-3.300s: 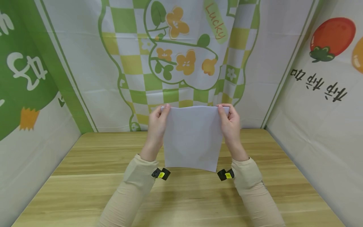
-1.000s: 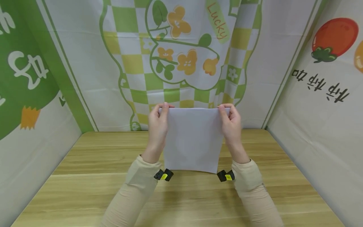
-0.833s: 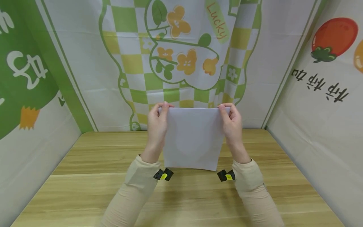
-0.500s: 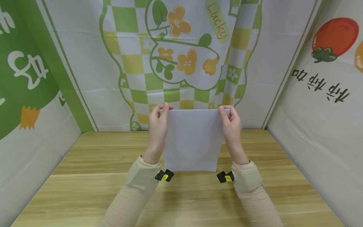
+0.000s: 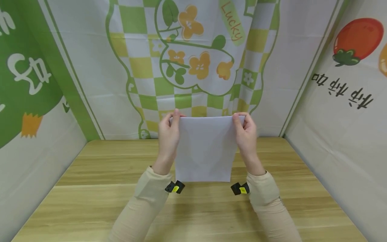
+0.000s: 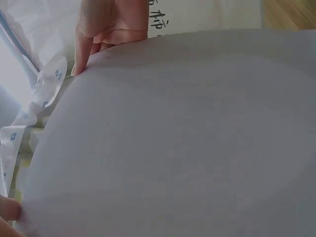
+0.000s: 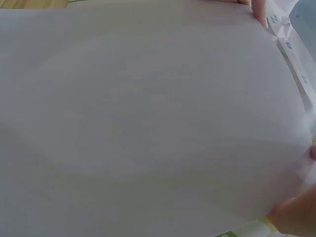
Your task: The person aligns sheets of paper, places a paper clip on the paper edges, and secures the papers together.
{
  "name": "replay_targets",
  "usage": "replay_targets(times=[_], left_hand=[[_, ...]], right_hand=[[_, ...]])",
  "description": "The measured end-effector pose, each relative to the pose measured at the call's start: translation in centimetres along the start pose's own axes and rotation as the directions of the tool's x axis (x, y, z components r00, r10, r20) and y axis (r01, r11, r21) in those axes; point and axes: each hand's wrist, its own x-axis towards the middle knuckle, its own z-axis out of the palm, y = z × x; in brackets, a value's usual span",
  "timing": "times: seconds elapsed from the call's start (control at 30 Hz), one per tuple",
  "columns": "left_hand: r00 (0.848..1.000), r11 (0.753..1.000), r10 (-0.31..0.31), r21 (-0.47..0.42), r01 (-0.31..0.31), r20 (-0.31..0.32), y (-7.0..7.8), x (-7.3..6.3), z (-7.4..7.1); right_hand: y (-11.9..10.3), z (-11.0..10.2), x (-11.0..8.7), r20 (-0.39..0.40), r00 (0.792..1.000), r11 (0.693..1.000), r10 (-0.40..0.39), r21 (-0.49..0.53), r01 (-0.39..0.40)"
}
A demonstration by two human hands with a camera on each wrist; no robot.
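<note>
A plain white sheet of paper (image 5: 205, 151) hangs between both hands in the head view, its top edge nearly straight. My left hand (image 5: 168, 137) pinches the top left corner, thumb on the near face and fingers behind. At the top right corner my right hand (image 5: 246, 139) pinches it the same way. The paper (image 6: 173, 133) fills most of the left wrist view, where the right hand (image 6: 113, 22) grips the far corner. In the right wrist view the sheet (image 7: 148, 118) bows slightly, with part of the right hand (image 7: 296, 215) at the lower right.
Below the paper lies a wooden table (image 5: 90, 208). A printed curtain (image 5: 196, 97) with checks and flowers hangs behind it, and printed cloth walls (image 5: 332, 127) stand on both sides. Each sleeve cuff carries a small black wrist camera (image 5: 175, 187).
Both hands keep their pinch on the paper. Over the last second its top edge has come slightly lower, and the sheet has swayed a little at its bottom edge.
</note>
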Motion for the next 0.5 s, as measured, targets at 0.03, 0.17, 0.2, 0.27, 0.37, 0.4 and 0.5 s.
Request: replay_targets(times=[0.03, 0.17, 0.2, 0.27, 0.37, 0.4, 0.5], left_hand=[[1.0, 1.0, 0.006, 0.008, -0.006, -0.005, 0.1, 0.1, 0.0], [1.0, 0.999, 0.01, 0.035, -0.009, -0.026, 0.3, 0.3, 0.1], [1.0, 0.999, 0.006, 0.041, -0.004, -0.03, 0.4, 0.3, 0.1], [0.999, 0.999, 0.002, 0.044, -0.001, -0.035, 0.5, 0.4, 0.1], [0.999, 1.0, 0.005, 0.028, -0.004, -0.036, 0.7, 0.3, 0.1], [0.999, 1.0, 0.008, 0.025, -0.007, -0.035, 0.8, 0.3, 0.1], [0.999, 1.0, 0.008, 0.015, -0.008, -0.032, 0.8, 0.2, 0.1]], right_hand=[[-0.5, 0.1, -0.1, 0.003, 1.0, 1.0, -0.005, -0.002, 0.005], [-2.2, 0.3, -0.4, 0.006, 1.0, 1.0, -0.015, -0.021, 0.015], [-2.5, 0.3, -0.6, 0.007, 1.0, 1.0, -0.015, -0.025, 0.015], [-3.0, 0.4, -0.7, 0.006, 1.0, 0.999, -0.019, -0.029, 0.02], [-3.3, 0.4, -0.8, 0.001, 1.0, 0.999, -0.031, -0.016, 0.031], [-3.3, 0.5, -0.8, -0.003, 0.999, 0.999, -0.038, -0.013, 0.037], [-3.1, 0.5, -0.9, -0.013, 0.999, 0.998, -0.049, -0.032, 0.049]])
